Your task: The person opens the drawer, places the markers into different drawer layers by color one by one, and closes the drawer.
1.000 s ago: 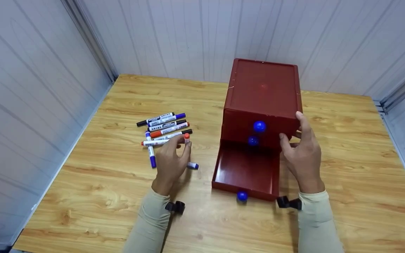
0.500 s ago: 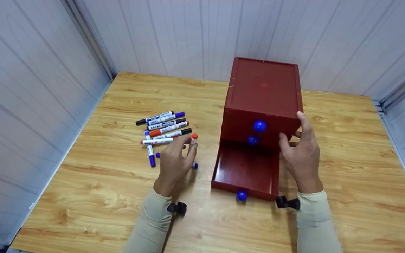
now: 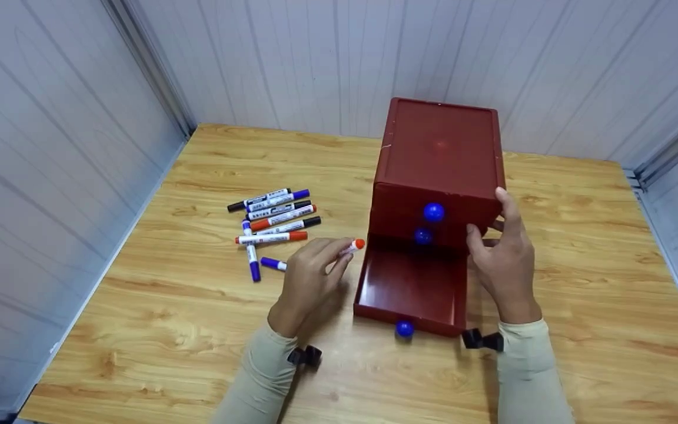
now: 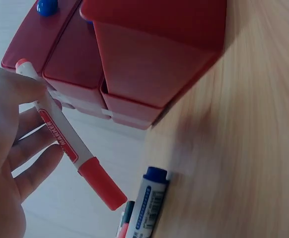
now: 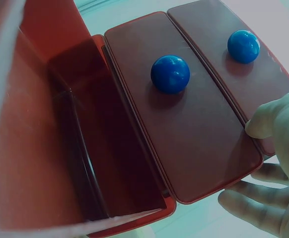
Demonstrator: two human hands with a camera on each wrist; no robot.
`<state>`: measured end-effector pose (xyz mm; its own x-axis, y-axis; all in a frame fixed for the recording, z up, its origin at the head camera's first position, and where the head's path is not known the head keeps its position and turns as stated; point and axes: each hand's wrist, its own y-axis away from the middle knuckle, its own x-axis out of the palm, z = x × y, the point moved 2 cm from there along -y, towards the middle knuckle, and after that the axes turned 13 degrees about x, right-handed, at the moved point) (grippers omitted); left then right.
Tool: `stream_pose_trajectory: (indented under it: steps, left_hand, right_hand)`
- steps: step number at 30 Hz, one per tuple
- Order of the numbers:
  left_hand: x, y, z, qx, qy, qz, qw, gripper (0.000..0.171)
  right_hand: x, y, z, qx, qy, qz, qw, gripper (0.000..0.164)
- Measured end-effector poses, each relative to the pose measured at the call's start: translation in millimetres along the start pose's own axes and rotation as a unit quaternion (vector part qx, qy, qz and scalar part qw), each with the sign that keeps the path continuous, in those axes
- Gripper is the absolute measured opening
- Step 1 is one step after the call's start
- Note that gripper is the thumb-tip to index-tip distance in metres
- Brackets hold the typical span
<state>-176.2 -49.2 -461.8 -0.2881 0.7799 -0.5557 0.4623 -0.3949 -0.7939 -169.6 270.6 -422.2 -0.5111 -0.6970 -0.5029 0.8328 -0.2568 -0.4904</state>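
Note:
My left hand pinches a red marker with a white barrel between thumb and fingers. In the head view its red end overlaps the left side of a dark red drawer cabinet. The cabinet's bottom drawer is pulled out, and its inside shows bare. Two upper drawers, each with a round blue knob, are closed. My right hand grips the cabinet's right front edge, thumb on the drawer fronts and fingers along the side.
Left of the cabinet, several black, blue and red markers lie grouped on the wooden table. A blue-capped marker lies nearer, partly behind my left hand in the head view. Pale panel walls enclose the table's back and sides.
My left hand has carried the red marker rightward from the marker group to the open drawer's left side, tilting it over. My right hand and the cabinet have stayed put.

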Motion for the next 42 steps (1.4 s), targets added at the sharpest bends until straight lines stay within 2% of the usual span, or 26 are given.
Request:
stream_pose_trajectory:
  steps: [6, 14, 21, 25, 32, 37, 42]
  left_hand:
    - [-0.4, -9.4, -13.3, 0.002, 0.002, 0.035, 0.9994, 0.023]
    - [1.3, -17.4, -23.8, 0.001, 0.011, 0.055, 0.9984, 0.024]
    - [5.6, -26.0, -36.4, -0.006, 0.063, 0.076, 0.9951, 0.024]
    - [8.4, -30.1, -42.9, 0.001, 0.081, 0.075, 0.9939, 0.025]
    - [15.2, -36.7, -56.2, 0.044, 0.088, 0.073, 0.9925, 0.025]
    - [15.4, -39.8, -63.2, 0.043, 0.12, 0.055, 0.9903, 0.025]
    - [15.3, -42.8, -67.0, 0.049, 0.126, 0.04, 0.9901, 0.024]
  right_hand:
    - [-0.1, -0.3, 0.3, -0.004, 0.001, -0.003, 1.0, 0.071]
    - [0.0, -0.7, -3.5, -0.001, 0.012, -0.003, 1.0, 0.071]
    - [2.4, -0.3, -2.1, 0.003, -0.001, 0.005, 1.0, 0.071]
    - [2.1, -0.2, -1.9, 0.001, -0.003, 0.002, 1.0, 0.071]
    - [1.4, -1.1, -4.0, 0.003, -0.011, -0.003, 1.0, 0.07]
    - [2.2, -0.7, -2.7, 0.003, -0.015, -0.001, 1.0, 0.071]
    - [2.1, -0.7, -1.2, 0.008, -0.021, -0.005, 1.0, 0.073]
